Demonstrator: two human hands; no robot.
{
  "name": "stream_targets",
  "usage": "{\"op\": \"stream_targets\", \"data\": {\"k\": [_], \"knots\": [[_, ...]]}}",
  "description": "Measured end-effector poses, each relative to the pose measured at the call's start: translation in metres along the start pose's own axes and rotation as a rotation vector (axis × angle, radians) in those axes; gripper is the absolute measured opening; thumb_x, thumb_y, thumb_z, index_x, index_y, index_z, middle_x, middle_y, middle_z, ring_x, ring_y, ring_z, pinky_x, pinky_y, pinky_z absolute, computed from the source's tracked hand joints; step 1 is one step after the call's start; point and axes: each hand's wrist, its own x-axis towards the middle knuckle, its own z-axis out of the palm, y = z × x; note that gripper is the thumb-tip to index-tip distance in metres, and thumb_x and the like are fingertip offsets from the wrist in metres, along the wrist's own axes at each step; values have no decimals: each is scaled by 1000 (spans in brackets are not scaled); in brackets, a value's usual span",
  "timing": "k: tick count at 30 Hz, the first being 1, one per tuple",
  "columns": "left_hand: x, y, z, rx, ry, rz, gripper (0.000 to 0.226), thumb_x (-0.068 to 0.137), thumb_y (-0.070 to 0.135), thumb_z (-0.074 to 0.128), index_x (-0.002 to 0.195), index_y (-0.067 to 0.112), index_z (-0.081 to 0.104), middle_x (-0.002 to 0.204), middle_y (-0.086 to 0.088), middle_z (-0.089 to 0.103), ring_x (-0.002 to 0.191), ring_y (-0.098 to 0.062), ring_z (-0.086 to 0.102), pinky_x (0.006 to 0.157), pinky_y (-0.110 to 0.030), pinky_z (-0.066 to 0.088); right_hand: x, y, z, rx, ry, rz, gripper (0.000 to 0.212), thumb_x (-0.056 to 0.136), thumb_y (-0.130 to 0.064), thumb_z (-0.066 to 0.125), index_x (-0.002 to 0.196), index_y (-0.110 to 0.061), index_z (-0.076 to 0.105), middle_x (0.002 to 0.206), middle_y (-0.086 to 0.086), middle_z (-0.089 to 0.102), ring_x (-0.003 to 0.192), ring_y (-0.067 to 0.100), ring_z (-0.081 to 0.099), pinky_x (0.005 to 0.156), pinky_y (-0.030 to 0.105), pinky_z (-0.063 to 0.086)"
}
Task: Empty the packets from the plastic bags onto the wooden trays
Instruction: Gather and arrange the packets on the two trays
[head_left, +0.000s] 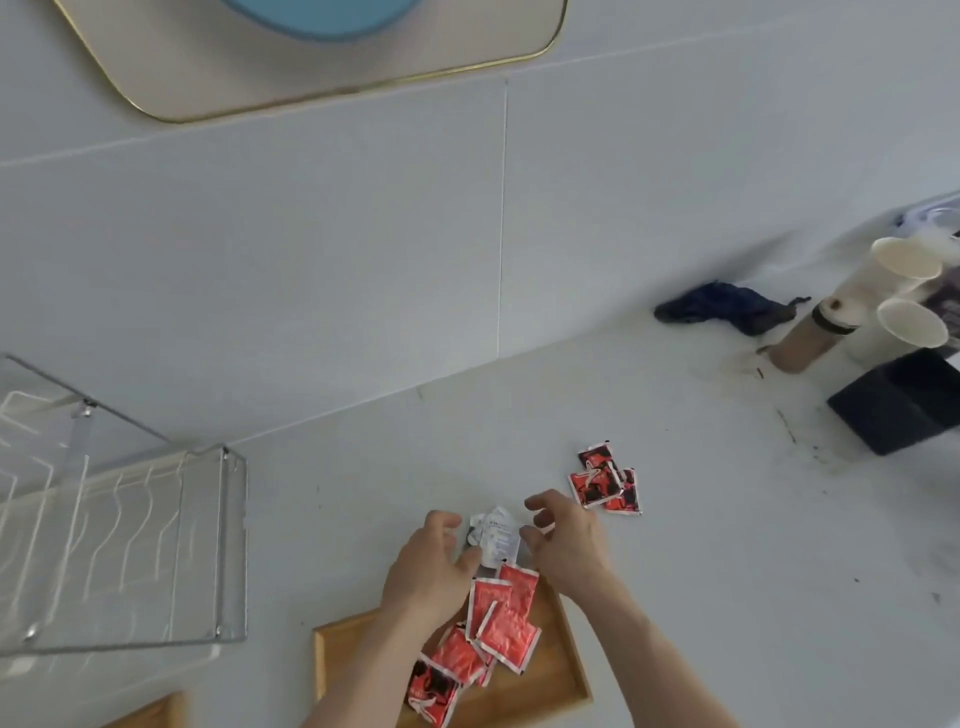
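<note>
Packets (498, 623) in red lie heaped on the wooden tray (566, 670) right under your wrists, near you. Your left hand (431, 566) and right hand (566, 545) sit close together just past the tray's far edge, each with fingers curled on a crumpled clear plastic bag (496, 535) held between them; the left grips its left side, the right its right side. A small cluster of red-and-black packets (605, 480) lies on the white counter (727, 519) just right of and beyond your right hand, off the tray. A second wooden tray's corner (150, 712) shows at near left.
</note>
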Motion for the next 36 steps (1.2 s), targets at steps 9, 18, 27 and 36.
{"op": "stream_targets", "data": {"k": [9, 18, 27, 36], "knots": [[24, 10, 21, -41, 9, -78, 45, 85, 38, 75, 120, 36, 46, 94, 12, 69, 75, -3, 64, 59, -19, 46, 20, 1, 26, -84, -107, -101, 36, 77, -31, 79, 110, -36, 65, 107, -8, 66, 92, 17, 66, 73, 31, 52], [6, 23, -5, -435, 58, 24, 19, 81, 40, 80, 93, 39, 64, 99, 16, 71, 89, -7, 69, 72, -22, 57, 5, -15, 3, 460, -77, -54, 19, 79, -10, 81, 83, -22, 67, 82, -4, 74, 73, 14, 73, 62, 28, 60], [-54, 26, -60, -718, 83, 46, 21, 88, 46, 70, 104, 32, 70, 102, 8, 77, 96, -11, 73, 80, -34, 65, -58, -60, -12, 685, -129, -215, 19, 88, -2, 70, 88, -19, 62, 88, 4, 77, 85, 14, 77, 67, 20, 57], [-113, -65, -96, -872, 295, -36, 15, 102, 16, 54, 103, 24, 66, 87, -7, 80, 76, -21, 78, 59, -29, 61, -133, -92, 44, 621, -137, -355, 24, 88, 4, 69, 85, -17, 59, 103, -16, 74, 101, 6, 72, 78, 20, 59]]}}
